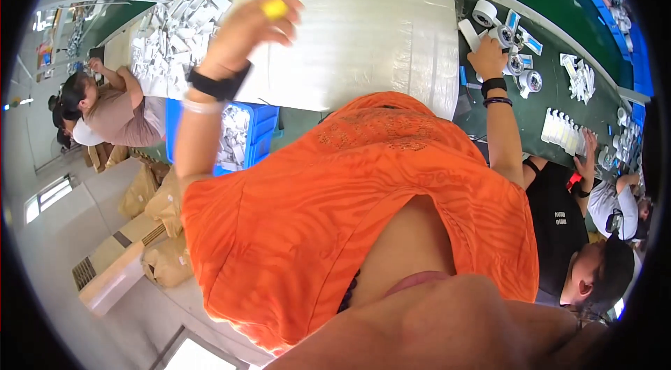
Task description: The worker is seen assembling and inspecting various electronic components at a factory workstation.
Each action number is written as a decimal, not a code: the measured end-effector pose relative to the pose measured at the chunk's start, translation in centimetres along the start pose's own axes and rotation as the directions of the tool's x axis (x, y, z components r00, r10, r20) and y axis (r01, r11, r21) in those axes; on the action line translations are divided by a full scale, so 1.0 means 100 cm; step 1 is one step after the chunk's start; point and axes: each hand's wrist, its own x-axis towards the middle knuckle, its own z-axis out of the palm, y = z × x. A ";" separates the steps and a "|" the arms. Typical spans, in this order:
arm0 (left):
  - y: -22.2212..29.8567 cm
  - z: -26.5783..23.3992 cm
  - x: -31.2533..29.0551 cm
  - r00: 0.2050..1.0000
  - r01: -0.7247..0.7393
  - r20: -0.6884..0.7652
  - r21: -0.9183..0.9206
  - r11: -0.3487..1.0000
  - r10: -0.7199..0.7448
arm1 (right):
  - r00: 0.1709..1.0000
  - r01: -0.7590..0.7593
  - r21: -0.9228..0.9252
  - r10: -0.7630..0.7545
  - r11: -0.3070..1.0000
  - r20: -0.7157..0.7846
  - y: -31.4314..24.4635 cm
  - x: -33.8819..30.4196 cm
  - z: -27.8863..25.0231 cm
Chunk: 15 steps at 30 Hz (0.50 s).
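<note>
My left hand [253,29], slightly blurred, is raised over the left part of the pale sheet-covered worktop [363,41]. Its fingers are bent but apart, and a small yellow piece [274,8] shows at a finger; whether it is worn or held I cannot tell. Close by lies a heap of white plastic parts [178,41]. At the right, my right hand [488,61] has its fingers closed at a white round-headed device [502,36]. A long white piece [468,34] lies beside those fingers. More round-headed devices [530,80] and blue-and-white pieces [531,43] surround it.
A blue crate [262,136] of white parts stands below the worktop at left. White bottle-shaped pieces [559,130] line the green table [514,129], near a co-worker in black [559,230]. Another co-worker [119,115] is at left. Brown sacks [168,261] lie behind.
</note>
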 end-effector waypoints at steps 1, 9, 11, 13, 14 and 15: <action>-0.022 0.015 0.002 0.998 0.054 0.040 -0.061 0.997 -0.051 | 0.997 0.029 -0.033 -0.031 0.999 -0.065 0.001 -0.003 0.003; -0.105 0.088 0.044 0.983 0.138 0.122 -0.008 0.990 -0.136 | 0.965 0.125 0.408 -0.016 0.904 -0.260 0.009 -0.017 -0.012; -0.112 0.098 0.057 0.986 0.040 0.156 0.080 0.996 -0.052 | 0.986 0.087 0.628 0.022 0.773 -0.164 0.001 -0.022 -0.032; -0.116 0.108 0.068 0.982 -0.065 0.185 0.170 0.983 0.033 | 0.997 0.038 0.719 0.017 0.694 -0.069 -0.004 -0.026 -0.045; -0.115 0.116 0.073 0.972 -0.205 0.168 0.274 0.940 0.163 | 1.000 -0.004 0.803 -0.015 0.596 0.017 -0.004 -0.028 -0.047; -0.115 0.123 0.078 0.942 -0.334 0.159 0.376 0.865 0.295 | 0.996 -0.058 0.918 -0.041 0.392 0.080 -0.008 -0.030 -0.046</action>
